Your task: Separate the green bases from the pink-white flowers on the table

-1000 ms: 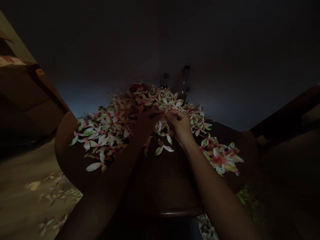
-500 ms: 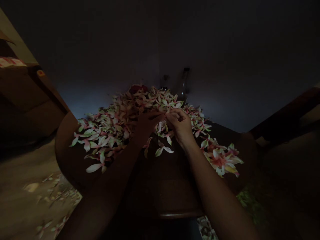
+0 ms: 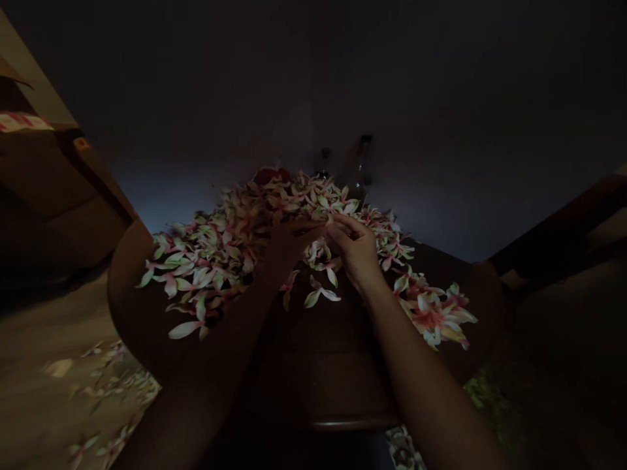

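Observation:
A broad heap of pink-and-white flowers [image 3: 206, 267] with green-tinged petals covers the back of a dark wooden table [image 3: 294, 385]. My left hand [image 3: 289, 245], in deep shadow, reaches over the front of the heap with its fingertips pinched together. From the other side my right hand [image 3: 357, 251] meets it, thumb and fingers also closed at the tips. Whatever small pale piece sits between the fingertips is too dark to make out. Just below the hands a single loose flower [image 3: 321, 292] lies on the tabletop.
A separate bunch of pink flowers [image 3: 435, 310] lies at the table's right. Behind the heap stand a glass bottle [image 3: 360, 173] and a red object [image 3: 271, 175], near the wall [image 3: 166, 189]. Cardboard boxes [image 3: 49, 189] are at left; fallen petals [image 3: 122, 378] litter the floor.
My right fingers have straightened a little from a more curled shape. Both hands stay together in nearly the same place, and the flowers have not visibly moved.

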Demonstrator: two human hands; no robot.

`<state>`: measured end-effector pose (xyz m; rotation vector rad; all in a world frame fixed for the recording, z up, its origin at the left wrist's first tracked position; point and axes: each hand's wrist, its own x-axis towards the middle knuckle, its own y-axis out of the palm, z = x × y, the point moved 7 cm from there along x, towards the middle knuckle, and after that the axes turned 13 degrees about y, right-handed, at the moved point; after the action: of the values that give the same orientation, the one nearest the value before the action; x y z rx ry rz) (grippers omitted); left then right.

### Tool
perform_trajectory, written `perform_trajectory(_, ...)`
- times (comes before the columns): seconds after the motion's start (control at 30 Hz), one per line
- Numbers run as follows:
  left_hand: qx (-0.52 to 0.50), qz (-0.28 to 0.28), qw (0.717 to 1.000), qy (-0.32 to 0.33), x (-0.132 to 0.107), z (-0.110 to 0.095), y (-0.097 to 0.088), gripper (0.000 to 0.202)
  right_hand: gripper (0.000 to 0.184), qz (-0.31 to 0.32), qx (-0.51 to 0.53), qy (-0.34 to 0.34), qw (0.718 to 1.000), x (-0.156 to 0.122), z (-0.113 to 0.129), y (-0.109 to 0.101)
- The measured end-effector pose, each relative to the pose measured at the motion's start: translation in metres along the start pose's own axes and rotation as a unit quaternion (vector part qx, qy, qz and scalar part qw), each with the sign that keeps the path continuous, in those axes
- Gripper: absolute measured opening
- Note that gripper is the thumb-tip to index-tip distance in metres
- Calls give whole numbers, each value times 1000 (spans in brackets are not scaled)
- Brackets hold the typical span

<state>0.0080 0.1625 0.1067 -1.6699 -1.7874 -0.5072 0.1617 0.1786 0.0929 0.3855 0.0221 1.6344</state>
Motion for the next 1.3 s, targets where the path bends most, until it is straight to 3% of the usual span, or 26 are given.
perform_trajectory(0.63, 44, 7, 999, -5, -2, -3, -2, 22, 36, -35, -20, 35, 999, -3, -2, -4)
perform_trajectory(1.03, 137, -2, 988, 74, -1, -19, -3, 29, 41, -37, -14, 31, 999, -2, -4, -4)
perform_trajectory(1.2, 188, -44, 978, 77, -3, -19, -6, 24, 31, -16, -27, 30, 999, -7, 2, 3)
perform_trajectory(1.3, 233, -39, 965, 117, -2, -21, -2, 17, 27, -20, -50, 30, 998, -9, 5, 3)
